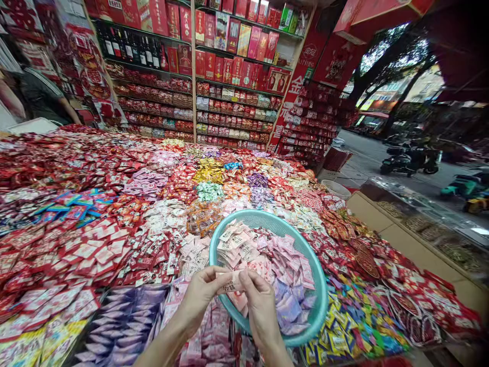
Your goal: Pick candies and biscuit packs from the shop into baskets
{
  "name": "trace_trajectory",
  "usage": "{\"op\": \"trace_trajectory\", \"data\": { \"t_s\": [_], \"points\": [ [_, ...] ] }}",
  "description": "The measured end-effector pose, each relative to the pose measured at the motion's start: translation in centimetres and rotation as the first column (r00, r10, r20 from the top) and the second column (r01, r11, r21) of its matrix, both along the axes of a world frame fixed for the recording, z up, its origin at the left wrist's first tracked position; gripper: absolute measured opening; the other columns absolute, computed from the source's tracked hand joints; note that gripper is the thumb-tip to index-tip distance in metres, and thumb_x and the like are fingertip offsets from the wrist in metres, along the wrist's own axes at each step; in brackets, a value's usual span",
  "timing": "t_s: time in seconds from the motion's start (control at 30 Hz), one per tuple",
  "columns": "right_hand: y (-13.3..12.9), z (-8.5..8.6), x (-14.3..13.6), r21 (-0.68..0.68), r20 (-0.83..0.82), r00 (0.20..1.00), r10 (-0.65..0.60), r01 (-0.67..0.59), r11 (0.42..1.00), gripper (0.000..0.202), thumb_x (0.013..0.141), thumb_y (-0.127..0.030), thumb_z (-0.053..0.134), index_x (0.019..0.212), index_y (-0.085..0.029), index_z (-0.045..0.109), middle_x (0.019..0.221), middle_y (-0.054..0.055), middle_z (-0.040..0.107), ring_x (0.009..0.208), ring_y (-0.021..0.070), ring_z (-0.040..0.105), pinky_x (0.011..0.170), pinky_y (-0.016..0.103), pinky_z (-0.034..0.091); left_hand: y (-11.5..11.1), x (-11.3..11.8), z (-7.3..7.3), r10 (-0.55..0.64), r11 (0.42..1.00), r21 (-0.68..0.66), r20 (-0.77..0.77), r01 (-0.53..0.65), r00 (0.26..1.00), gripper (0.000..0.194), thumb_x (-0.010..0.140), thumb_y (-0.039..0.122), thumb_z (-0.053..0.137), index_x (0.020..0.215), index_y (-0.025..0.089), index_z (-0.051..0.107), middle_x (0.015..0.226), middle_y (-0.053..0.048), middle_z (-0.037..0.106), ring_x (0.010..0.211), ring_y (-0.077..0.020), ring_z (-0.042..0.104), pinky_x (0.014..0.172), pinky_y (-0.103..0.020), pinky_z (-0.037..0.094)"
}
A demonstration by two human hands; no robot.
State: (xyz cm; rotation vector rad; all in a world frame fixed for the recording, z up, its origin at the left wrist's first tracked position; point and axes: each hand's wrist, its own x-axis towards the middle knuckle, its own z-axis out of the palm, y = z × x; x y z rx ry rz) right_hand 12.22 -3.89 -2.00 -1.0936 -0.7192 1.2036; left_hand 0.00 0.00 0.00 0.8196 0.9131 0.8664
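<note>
Both my left hand (204,291) and my right hand (260,300) pinch one small pale pink candy packet (231,283) with dark printed characters, one at each end. They hold it over the near left rim of a round teal plastic basket (322,306). Inside the basket lie cream packets with dark print (239,243), pink packets (292,257) and lilac packets (288,308), heaped in separate patches. The basket rests on the candy display, and my right wrist hides part of its near edge.
Wrapped sweets in many colours (145,183) cover the wide display. Purple packets (118,321) fill a tray at near left. Shelves (194,71) with red boxes and bottles stand behind. Clear-lidded bins (428,224) line the right. A person's arm (69,107) shows at far left; scooters (412,155) stand outside.
</note>
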Motion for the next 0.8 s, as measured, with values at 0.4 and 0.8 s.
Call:
{"op": "trace_trajectory", "data": {
  "t_s": [0.4,0.8],
  "points": [
    [0.4,-0.5,-0.6,-0.004,-0.025,0.999,-0.045,0.045,0.999,0.018,0.075,-0.035,0.067,0.069,-0.018,0.064,0.068,-0.003,0.051,0.068,0.0102,0.044,0.067,0.022,0.039,-0.1,-0.2,-1.7,0.097,0.99,0.104,-0.039,-0.092,0.995,0.025,0.066,0.038,0.07,0.071,0.014,0.067,0.066,-0.003,0.062,0.066,-0.0155,0.053,0.064,-0.025,0.04],
    [0.6,-1.0,-1.6,-0.101,-0.171,0.981,-0.09,0.073,0.992,0.017,0.069,-0.035,0.072,0.07,-0.019,0.066,0.066,-0.004,0.054,0.063,0.0085,0.049,0.061,0.021,0.044,-0.5,0.5,-2.0,0.281,0.958,0.069,-0.012,-0.279,0.96,0.027,0.066,0.04,0.071,0.06,0.016,0.062,0.051,0.006,0.043,0.052,-0.0074,0.032,0.051,-0.019,0.03]
  ]
}}
